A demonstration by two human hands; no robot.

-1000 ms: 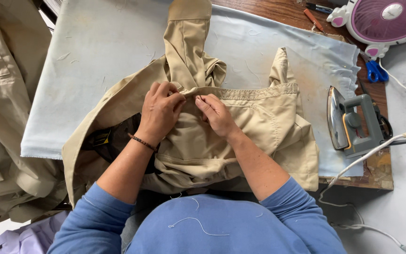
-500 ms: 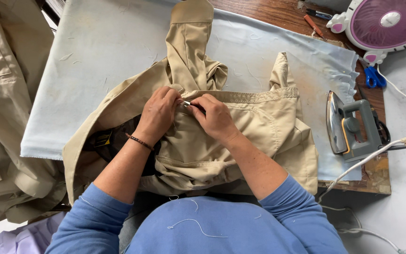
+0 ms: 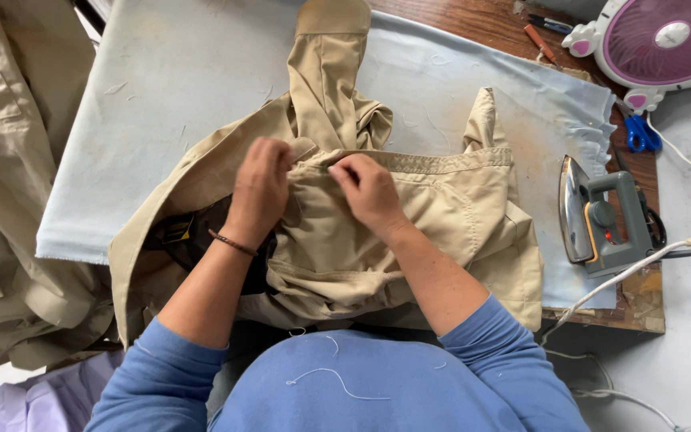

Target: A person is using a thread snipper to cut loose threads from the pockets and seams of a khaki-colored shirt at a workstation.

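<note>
A tan garment [image 3: 441, 208] lies bunched on a pale blue padded board [image 3: 161, 104] in front of me. My left hand [image 3: 261, 188] pinches the fabric at its stitched waistband edge, a dark bracelet on the wrist. My right hand [image 3: 369, 192] grips the same edge just to the right, fingers curled over the seam. The two hands sit close together, almost touching. A tan sleeve or leg [image 3: 329, 72] runs up toward the far edge of the board.
A grey electric iron [image 3: 601, 216] rests on its side at the board's right end, its white cord [image 3: 641, 264] trailing off. A pink fan [image 3: 657, 40] and blue scissors [image 3: 641, 132] lie beyond. More tan garments [image 3: 1, 200] hang at the left.
Both hands have shifted slightly along the waistband edge and stayed closed on the fabric. The garment has barely moved.
</note>
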